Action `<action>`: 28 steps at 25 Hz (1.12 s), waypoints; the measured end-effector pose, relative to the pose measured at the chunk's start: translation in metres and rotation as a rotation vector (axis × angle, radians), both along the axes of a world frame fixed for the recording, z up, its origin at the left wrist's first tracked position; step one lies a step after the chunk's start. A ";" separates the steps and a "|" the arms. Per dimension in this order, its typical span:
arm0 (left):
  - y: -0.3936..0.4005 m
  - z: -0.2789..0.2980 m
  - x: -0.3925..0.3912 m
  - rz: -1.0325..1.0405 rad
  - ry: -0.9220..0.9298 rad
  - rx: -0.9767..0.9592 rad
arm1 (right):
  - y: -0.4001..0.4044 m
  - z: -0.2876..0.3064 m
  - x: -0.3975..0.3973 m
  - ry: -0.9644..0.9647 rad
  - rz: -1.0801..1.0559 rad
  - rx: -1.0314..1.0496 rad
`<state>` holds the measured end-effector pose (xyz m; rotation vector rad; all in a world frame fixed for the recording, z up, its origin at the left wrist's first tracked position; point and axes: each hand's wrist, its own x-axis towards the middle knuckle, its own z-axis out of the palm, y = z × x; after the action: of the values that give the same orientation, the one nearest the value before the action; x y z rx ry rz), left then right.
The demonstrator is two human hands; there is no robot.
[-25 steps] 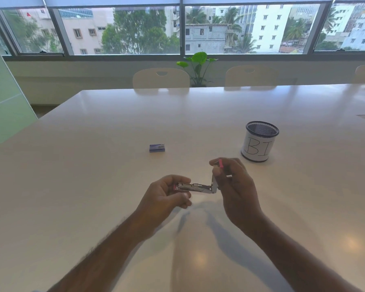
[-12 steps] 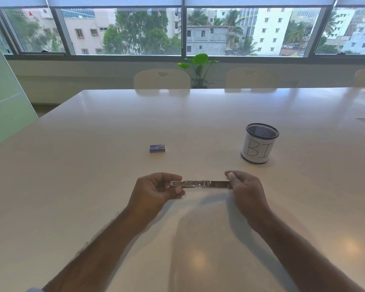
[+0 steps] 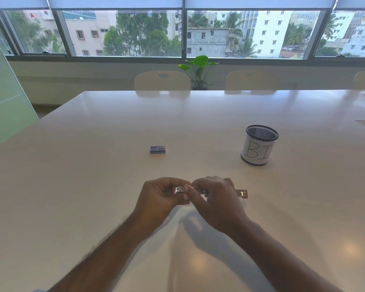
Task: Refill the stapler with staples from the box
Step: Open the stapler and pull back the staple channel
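A small metal stapler with pink trim lies folded out flat, low over the white table. My left hand grips its left end. My right hand covers its middle, thumb and fingers pinched on the metal channel close to my left fingertips. The stapler's right end sticks out past my right hand. The small blue staple box lies closed on the table, well beyond my hands and slightly left.
A black mesh cup wrapped in white paper marked "BI" stands at the right, beyond my hands. Pale chairs line the far table edge, with a green plant under the windows. A green partition stands left.
The stapler has gone from half-folded to fully flat. My right hand has slid from the right end leftward onto the middle, near my left hand, baring the right end.
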<state>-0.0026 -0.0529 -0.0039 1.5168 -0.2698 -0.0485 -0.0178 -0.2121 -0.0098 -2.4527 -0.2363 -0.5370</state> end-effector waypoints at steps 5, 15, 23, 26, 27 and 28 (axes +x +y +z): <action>0.002 -0.003 0.003 -0.016 -0.049 0.078 | 0.000 -0.002 0.005 0.095 0.040 0.218; -0.004 -0.005 0.001 -0.027 -0.015 0.081 | 0.001 -0.001 0.005 0.204 0.001 0.284; -0.002 -0.005 0.002 -0.017 0.028 0.063 | -0.003 0.006 0.002 0.288 0.076 0.437; -0.001 -0.004 0.002 -0.027 0.038 0.061 | -0.006 0.005 0.002 0.295 0.100 0.451; -0.001 -0.004 0.002 -0.031 0.041 0.058 | -0.008 0.004 0.002 0.297 0.103 0.450; -0.001 -0.004 0.002 -0.035 0.043 0.053 | -0.009 0.004 0.003 0.300 0.106 0.453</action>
<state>-0.0003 -0.0542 -0.0084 1.5618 -0.2624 -0.1169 -0.0148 -0.2211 -0.0056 -2.0299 -0.1049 -0.1486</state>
